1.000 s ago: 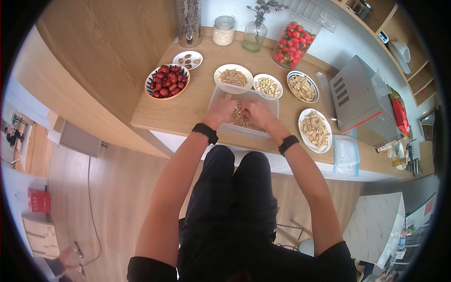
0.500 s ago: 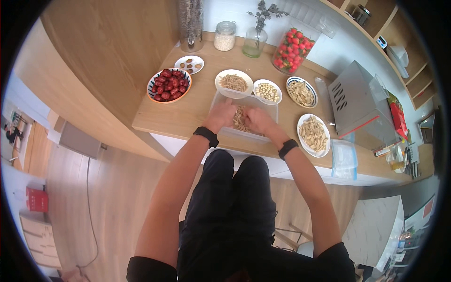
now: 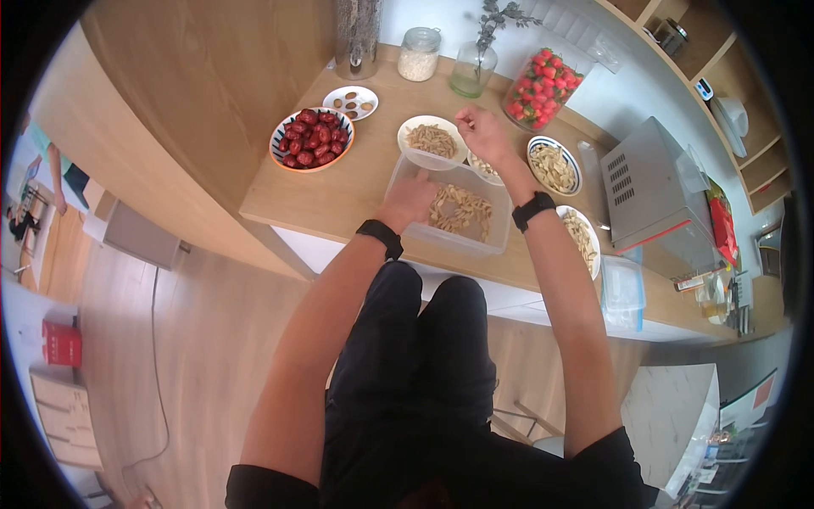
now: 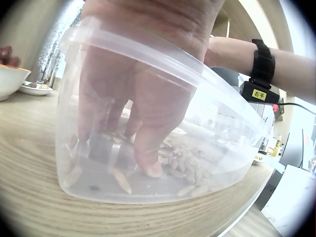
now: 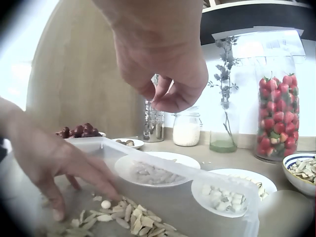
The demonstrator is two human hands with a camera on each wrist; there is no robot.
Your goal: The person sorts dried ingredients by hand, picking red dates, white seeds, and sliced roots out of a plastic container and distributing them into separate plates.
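Note:
My left hand [image 3: 410,200] reaches down into a clear plastic box [image 3: 498,231], fingers straight and spread. Its fingertips touch the bottom among long dried slivers [image 3: 462,212], and the left wrist view shows the thumb tip [image 4: 152,167] through the box wall. One round white seed [image 5: 106,204] lies near those fingers. Above the plates behind the box, my right hand [image 3: 485,134] is raised with thumb and fingertips together, pinching a small pale piece mostly hidden by the fingers. Below are a plate of brownish slivers [image 3: 431,140] and a partly covered plate of pale seeds [image 5: 224,200].
Two plates of pale dried slices, one blue-rimmed [image 3: 555,165] and one white [image 3: 582,240], sit to the right. At left are a bowl of red dates [image 3: 311,140] and a small white dish [image 3: 350,102]. Behind stand a glass jar [image 3: 419,55], a vase [image 3: 471,72] and a strawberry container [image 3: 543,89].
My right hand has lifted out of the box and moved back over the plates. The left hand stays in the box, fingers now spread. A person has appeared at the far left.

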